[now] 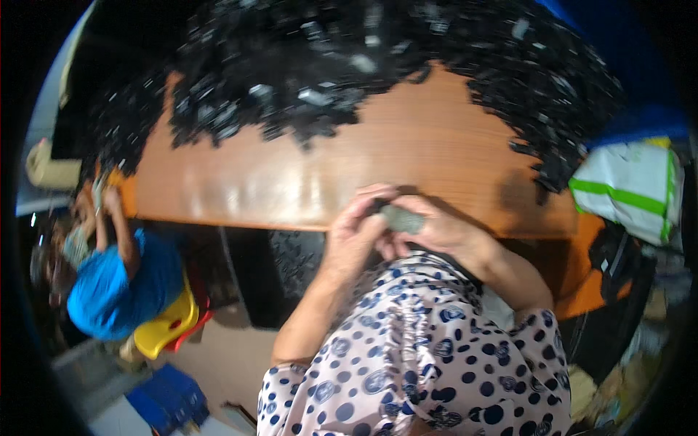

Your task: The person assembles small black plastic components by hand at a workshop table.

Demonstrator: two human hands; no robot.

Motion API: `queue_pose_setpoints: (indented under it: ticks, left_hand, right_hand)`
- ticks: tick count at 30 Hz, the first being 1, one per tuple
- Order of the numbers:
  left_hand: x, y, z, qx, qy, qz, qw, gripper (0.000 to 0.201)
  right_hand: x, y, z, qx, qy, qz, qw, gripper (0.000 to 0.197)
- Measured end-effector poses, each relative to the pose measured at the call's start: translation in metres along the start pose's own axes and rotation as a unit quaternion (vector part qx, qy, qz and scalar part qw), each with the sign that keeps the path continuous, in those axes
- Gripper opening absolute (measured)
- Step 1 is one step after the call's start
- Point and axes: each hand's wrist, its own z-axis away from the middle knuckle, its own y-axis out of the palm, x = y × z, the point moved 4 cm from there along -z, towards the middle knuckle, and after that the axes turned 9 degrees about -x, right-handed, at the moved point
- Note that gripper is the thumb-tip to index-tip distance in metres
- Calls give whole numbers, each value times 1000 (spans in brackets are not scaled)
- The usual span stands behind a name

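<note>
At the near edge of the wooden table [313, 174], my two hands meet with curled fingers. My left hand [356, 229] is closed, its thumb and fingers pressed around a small dark piece [377, 206], whose kind is too blurred to tell. My right hand [440, 229] is closed too, with a small grey-green piece [403, 219] at its thumb and fingers; whether it is held or wrapped on a finger, I cannot tell. Beyond my hands, a large heap of small black parts [269, 80], some with shiny faces, covers the far side of the table.
A white and green bag [629, 189] stands at the table's right end. On the left, another person in a blue shirt [127, 287] sits on a yellow chair [171, 320], hands at the table's left end. A blue box [167, 396] is on the floor at lower left.
</note>
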Motion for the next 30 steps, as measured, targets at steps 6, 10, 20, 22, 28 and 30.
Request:
queue_pose_setpoints:
  ticks: [6, 10, 20, 22, 28, 30]
  left_hand:
    - [19, 0, -21, 49, -35, 58, 996, 33]
    - [16, 9, -31, 43, 21, 8, 999, 21]
    - [-7, -129, -119, -179, 208, -480, 833, 34]
    - [-18, -114, -128, -191, 181, -578, 772, 44]
    - [-23, -139, -127, -209, 174, -477, 836, 39]
    - [-40, -129, -115, -252, 154, -469, 832, 42]
  right_hand:
    - [-12, -12, -3, -65, -24, -35, 997, 36]
    - [11, -31, 23, -106, -69, 173, 977, 38]
    - [76, -155, 103, -396, -192, 848, 296, 6]
    - [84, -145, 99, -371, -214, 851, 303, 7]
    - [105, -125, 69, -346, -294, 703, 547, 38]
    - [111, -113, 59, -280, -348, 626, 640, 39]
